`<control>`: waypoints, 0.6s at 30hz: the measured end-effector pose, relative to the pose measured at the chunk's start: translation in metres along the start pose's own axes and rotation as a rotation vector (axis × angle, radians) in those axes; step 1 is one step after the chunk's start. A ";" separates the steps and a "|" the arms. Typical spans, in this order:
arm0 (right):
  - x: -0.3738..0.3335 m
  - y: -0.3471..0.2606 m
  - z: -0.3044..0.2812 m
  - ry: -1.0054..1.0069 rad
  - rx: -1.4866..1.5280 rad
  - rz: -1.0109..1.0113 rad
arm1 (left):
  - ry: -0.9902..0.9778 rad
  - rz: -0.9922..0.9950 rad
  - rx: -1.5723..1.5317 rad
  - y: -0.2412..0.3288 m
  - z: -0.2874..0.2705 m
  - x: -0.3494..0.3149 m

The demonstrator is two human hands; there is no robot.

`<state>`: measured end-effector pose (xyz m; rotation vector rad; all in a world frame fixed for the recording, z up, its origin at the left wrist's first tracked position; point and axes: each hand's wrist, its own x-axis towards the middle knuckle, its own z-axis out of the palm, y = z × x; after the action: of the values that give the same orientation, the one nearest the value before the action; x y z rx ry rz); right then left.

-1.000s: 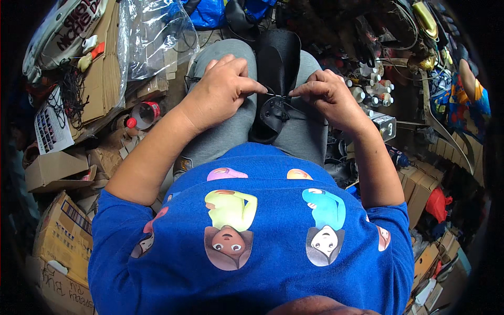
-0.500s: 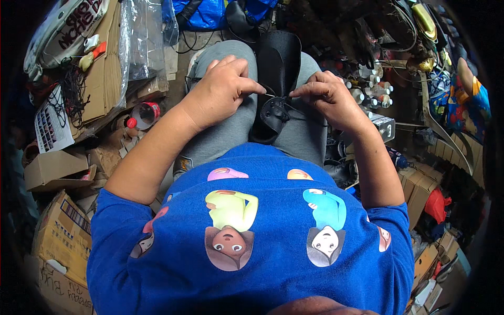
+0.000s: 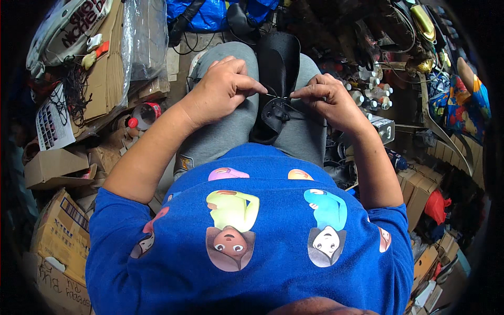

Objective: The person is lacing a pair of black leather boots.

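Two hands at work: our left hand and right hand each pinch black lace taut over black shoe, wedged between grey-trousered knees; cardboard boxes at nine o'clock.

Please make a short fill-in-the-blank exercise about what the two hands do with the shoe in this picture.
1. The black leather shoe lies on the person's ____.
2. Both hands pinch a thin black ____ over the shoe.
3. The left hand and the right hand are on opposite ____ of the shoe.

Missing words: lap; lace; sides
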<state>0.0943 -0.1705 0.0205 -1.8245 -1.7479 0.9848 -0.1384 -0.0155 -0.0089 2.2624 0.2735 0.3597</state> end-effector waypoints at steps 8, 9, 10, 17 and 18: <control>-0.001 0.000 0.003 0.022 -0.027 -0.023 | 0.032 0.001 0.073 0.004 0.005 -0.002; -0.002 0.001 0.004 0.022 -0.026 -0.023 | 0.029 -0.006 0.087 0.004 0.007 -0.002; -0.003 0.001 0.005 0.029 -0.033 -0.023 | 0.025 -0.014 0.102 0.005 0.008 -0.003; -0.005 0.007 0.011 0.048 -0.033 0.005 | 0.020 -0.008 0.134 0.008 0.013 -0.003; -0.004 0.008 0.011 0.048 -0.033 0.004 | 0.015 -0.011 0.150 0.005 0.014 -0.002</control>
<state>0.0919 -0.1776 0.0079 -1.8573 -1.7424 0.9114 -0.1347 -0.0291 -0.0137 2.4050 0.3301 0.3613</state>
